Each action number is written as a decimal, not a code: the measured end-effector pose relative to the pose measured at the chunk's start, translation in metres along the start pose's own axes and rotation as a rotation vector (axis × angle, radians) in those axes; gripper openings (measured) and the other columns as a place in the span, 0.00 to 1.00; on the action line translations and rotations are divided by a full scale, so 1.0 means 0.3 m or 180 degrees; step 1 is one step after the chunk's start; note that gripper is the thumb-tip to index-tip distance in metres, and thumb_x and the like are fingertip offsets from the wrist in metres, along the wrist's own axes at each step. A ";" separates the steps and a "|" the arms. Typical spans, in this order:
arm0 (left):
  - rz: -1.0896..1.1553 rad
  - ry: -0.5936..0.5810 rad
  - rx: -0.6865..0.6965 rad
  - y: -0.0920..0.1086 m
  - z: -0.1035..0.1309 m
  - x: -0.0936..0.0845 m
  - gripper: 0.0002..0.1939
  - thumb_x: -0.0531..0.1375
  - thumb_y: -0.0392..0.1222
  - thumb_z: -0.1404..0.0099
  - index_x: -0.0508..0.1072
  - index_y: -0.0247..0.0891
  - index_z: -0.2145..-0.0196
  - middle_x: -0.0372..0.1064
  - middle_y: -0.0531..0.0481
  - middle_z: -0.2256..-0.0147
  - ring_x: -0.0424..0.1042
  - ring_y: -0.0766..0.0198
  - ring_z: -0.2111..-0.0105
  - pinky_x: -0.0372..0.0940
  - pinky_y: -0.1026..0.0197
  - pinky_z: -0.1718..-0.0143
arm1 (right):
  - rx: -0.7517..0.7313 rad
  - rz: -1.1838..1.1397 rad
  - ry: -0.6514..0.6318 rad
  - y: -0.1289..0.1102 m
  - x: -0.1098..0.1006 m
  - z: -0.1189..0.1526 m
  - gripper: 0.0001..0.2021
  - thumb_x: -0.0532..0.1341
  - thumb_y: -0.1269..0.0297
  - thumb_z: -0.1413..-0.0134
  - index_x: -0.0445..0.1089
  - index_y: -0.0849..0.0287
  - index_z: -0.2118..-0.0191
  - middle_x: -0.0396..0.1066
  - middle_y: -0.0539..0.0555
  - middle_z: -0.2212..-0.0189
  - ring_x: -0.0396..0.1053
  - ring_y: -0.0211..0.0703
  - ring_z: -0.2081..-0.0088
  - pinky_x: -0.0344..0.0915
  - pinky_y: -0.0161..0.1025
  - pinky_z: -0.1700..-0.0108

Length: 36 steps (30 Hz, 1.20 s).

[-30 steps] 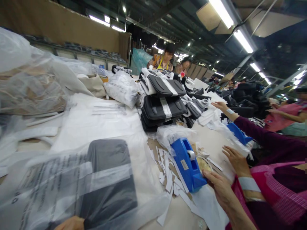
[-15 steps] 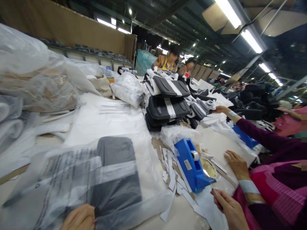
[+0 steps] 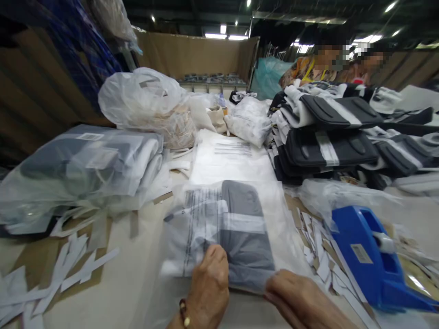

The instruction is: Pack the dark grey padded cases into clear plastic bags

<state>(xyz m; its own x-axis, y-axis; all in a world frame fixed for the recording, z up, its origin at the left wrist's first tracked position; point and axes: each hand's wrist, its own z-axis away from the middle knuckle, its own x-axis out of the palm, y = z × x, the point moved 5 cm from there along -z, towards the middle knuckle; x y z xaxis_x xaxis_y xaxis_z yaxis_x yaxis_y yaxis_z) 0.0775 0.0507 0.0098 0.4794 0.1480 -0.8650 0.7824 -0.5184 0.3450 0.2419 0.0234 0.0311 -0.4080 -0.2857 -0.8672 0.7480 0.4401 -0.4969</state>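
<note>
A clear printed plastic bag (image 3: 202,228) lies in front of me on a stack of white sheets. Inside it is a dark grey padded item (image 3: 245,246) with a pale band across its middle. My left hand (image 3: 211,278), with a beaded bracelet at the wrist, is closed on the bag's near side, just left of the dark item. At the near right corner of the bag, my right hand (image 3: 298,297) pinches the plastic edge, its fingertips partly blurred.
On the right stands a blue tape dispenser (image 3: 363,256) beside white paper strips (image 3: 322,251). Behind it are stacked black padded items (image 3: 331,148). Bagged goods (image 3: 85,155) and more strips (image 3: 75,269) lie left. Two people are at the back right.
The view has swung to the right-hand side's opposite, leftward. My right hand has come from beside the tape dispenser to the bag's near right corner. My left hand stays closed on the bag.
</note>
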 end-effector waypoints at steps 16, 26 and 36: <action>0.0212 -0.0266 -0.0129 -0.011 0.004 0.014 0.14 0.48 0.18 0.48 0.63 0.34 0.77 0.61 0.50 0.74 0.60 0.61 0.70 0.59 0.62 0.74 | 0.1193 -0.0158 -0.0748 0.041 0.056 -0.310 0.14 0.68 0.54 0.63 0.69 0.60 0.79 0.67 0.51 0.83 0.66 0.44 0.75 0.46 0.35 0.76; 0.0214 -0.0217 -0.0181 -0.009 0.001 0.015 0.14 0.47 0.19 0.44 0.62 0.35 0.77 0.60 0.50 0.74 0.59 0.62 0.71 0.60 0.63 0.73 | 0.1007 -0.1293 -0.1021 0.075 0.051 -0.275 0.08 0.60 0.64 0.52 0.70 0.61 0.77 0.62 0.45 0.84 0.58 0.31 0.80 0.50 0.28 0.79; 0.0224 -0.0119 -0.0116 -0.009 0.002 0.007 0.14 0.47 0.19 0.45 0.62 0.35 0.76 0.60 0.49 0.74 0.59 0.61 0.71 0.59 0.62 0.73 | 0.1634 -0.0192 0.0143 0.193 -0.028 -0.250 0.12 0.66 0.60 0.58 0.63 0.58 0.73 0.66 0.46 0.83 0.65 0.39 0.78 0.55 0.34 0.76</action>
<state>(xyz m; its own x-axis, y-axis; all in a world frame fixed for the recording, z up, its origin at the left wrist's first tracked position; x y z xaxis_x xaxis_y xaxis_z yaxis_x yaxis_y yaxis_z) 0.0762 0.0518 0.0068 0.5191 0.0805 -0.8509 0.7616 -0.4954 0.4177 0.2495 0.1151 0.0070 -0.4718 -0.2559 -0.8437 0.8784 -0.0535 -0.4750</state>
